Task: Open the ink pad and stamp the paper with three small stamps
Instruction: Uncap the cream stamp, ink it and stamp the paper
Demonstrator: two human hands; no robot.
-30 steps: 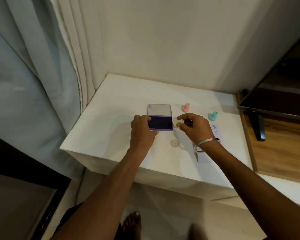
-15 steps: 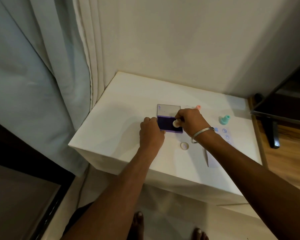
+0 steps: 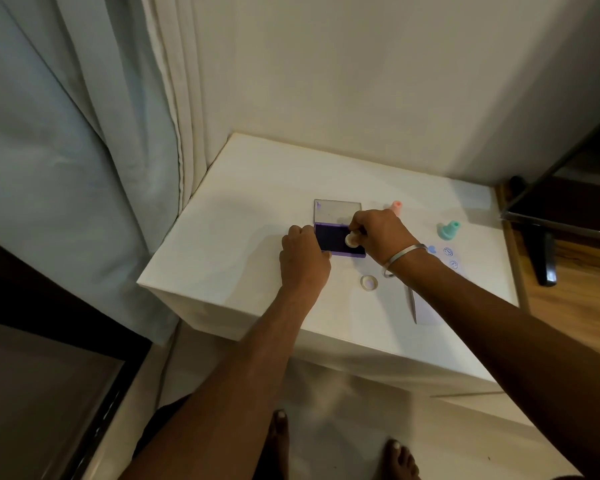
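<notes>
The purple ink pad (image 3: 329, 239) lies open on the white table (image 3: 243, 237), its clear lid (image 3: 336, 210) folded back. My left hand (image 3: 303, 259) grips the pad's left front corner. My right hand (image 3: 378, 237) holds a small cream stamp (image 3: 351, 240) down on the dark ink surface. A pink stamp (image 3: 396, 206) stands behind my right hand, partly hidden. A green stamp (image 3: 448, 230) stands farther right. The paper (image 3: 426, 308) lies under my right forearm, with blue stamp marks (image 3: 448, 251) showing beyond the wrist.
A small round clear cap (image 3: 368, 283) lies on the table in front of the ink pad. Curtains (image 3: 84, 133) hang at the left. A dark screen on a stand (image 3: 544, 251) sits on a wooden surface at the right. My bare feet are on the floor below.
My right hand moved the cream stamp from beside the ink pad onto its ink surface. My left hand stayed on the pad's corner. The camera view shifted.
</notes>
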